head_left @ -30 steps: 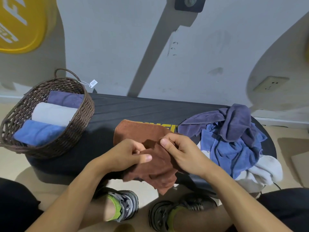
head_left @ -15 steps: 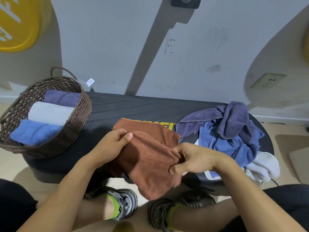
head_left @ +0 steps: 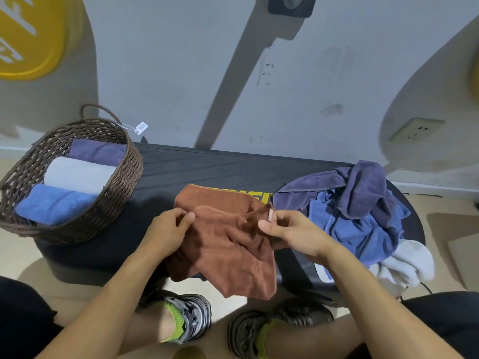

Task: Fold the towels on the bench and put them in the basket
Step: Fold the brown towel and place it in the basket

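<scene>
A rust-brown towel lies rumpled on the black bench, its lower part hanging over the near edge. My left hand pinches its left edge. My right hand pinches the right corner, where a small white tag shows. A brown wicker basket stands on the bench's left end and holds three folded towels: purple, grey and blue. A heap of unfolded towels, purple, blue and white, covers the bench's right end.
The bench stands against a grey wall with a power socket at the right. My two feet in grey shoes rest on the floor below the bench edge. A paper tag hangs from the basket handle.
My hands have moved apart and further onto the bench, spreading the brown towel wider. The right hand shifted from the towel's lower edge up to its tagged corner.
</scene>
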{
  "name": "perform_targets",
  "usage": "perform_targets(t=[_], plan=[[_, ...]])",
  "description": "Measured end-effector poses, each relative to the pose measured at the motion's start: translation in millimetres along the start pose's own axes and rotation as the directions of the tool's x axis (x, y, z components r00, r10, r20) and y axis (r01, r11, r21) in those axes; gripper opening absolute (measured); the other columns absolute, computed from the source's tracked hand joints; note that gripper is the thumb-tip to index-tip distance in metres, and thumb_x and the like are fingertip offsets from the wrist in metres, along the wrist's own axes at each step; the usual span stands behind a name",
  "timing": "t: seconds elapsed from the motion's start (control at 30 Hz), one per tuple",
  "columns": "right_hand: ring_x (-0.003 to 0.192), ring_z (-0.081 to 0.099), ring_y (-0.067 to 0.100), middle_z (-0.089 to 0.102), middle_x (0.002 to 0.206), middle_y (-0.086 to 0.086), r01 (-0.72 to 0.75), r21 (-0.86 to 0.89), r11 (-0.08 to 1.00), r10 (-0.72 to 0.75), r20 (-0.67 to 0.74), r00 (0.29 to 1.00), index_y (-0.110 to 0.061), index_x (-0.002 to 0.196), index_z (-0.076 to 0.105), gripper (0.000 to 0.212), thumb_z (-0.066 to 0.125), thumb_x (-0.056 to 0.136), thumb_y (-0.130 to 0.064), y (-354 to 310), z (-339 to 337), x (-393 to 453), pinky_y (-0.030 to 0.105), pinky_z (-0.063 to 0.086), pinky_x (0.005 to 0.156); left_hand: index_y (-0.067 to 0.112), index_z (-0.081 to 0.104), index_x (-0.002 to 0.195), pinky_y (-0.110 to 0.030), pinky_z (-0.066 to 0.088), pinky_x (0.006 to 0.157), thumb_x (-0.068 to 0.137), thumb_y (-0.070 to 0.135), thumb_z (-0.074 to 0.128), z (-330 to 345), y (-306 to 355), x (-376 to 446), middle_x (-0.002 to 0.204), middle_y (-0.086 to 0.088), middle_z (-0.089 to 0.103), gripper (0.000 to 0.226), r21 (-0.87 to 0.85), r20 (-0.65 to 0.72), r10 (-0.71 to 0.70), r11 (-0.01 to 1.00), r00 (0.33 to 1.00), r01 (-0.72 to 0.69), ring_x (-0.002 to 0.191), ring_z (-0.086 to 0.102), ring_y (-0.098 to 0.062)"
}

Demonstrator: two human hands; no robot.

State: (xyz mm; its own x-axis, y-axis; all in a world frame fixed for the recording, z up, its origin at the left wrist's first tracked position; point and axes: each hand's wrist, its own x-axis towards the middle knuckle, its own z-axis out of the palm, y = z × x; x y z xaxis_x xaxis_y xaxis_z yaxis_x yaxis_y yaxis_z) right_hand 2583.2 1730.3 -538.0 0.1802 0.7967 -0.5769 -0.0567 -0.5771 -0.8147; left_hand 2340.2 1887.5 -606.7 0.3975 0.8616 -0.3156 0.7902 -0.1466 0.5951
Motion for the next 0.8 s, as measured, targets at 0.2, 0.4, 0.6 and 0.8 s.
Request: perform_targets(t=[0.2,0.4,0.6,0.8], plan=[[0.084,0.066,0.018,0.071,0.088,-0.003,-0.158,-0.367,0.917,0.012,-0.369,0.93,-0.011,0.09,0.071,0.038,0.055,0.096,-0.046,19,0,24,0.038,0.053,0.08,0.011,0.066,0.11,-0.035,0.045,0.083,0.091,0.041,0.063,-12,-8,15,0.102,-0.007,0.069,0.036,-0.015,-0.159,-0.162,0.987,0.974,0.162,0.102,0.063,-0.03],[0.094,0.065,0.018,0.064,0.102,-0.004,-0.165,-0.33,0.929,-0.033,-0.521,0.853,-0.016,0.114,0.055,0.037,0.068,0.089,-0.041,41,4,41,0.034,0.052,0.085,0.016,0.063,0.087,-0.034,0.043,0.079,0.088,0.039,0.065,-16,11,44,0.088,-0.003,0.067,0.023,-0.009,-0.088,-0.172,0.985,0.981,0.172,0.097,0.063,-0.03],[0.095,0.064,0.017,0.066,0.104,0.001,-0.112,0.008,0.994,0.093,-0.616,0.782,-0.02,0.108,0.051,0.048,0.083,0.074,-0.037,40,19,63,0.042,0.054,0.091,0.004,0.058,0.114,-0.036,0.046,0.086,0.083,0.034,0.074,-13,34,75,0.108,-0.014,0.068,0.046,0.062,0.045,-0.22,0.974,0.974,0.218,0.106,0.063,-0.032],[0.076,0.06,0.023,0.063,0.085,0.01,-0.075,0.359,0.93,0.264,-0.514,0.816,-0.013,0.091,0.051,0.034,0.082,0.078,-0.023,32,24,75,0.036,0.053,0.074,0.013,0.062,0.068,-0.026,0.043,0.058,0.082,0.031,0.075,-13,32,94,0.055,0.014,0.058,0.026,-0.253,0.15,-0.073,0.961,0.986,0.11,0.058,0.055,-0.007]])
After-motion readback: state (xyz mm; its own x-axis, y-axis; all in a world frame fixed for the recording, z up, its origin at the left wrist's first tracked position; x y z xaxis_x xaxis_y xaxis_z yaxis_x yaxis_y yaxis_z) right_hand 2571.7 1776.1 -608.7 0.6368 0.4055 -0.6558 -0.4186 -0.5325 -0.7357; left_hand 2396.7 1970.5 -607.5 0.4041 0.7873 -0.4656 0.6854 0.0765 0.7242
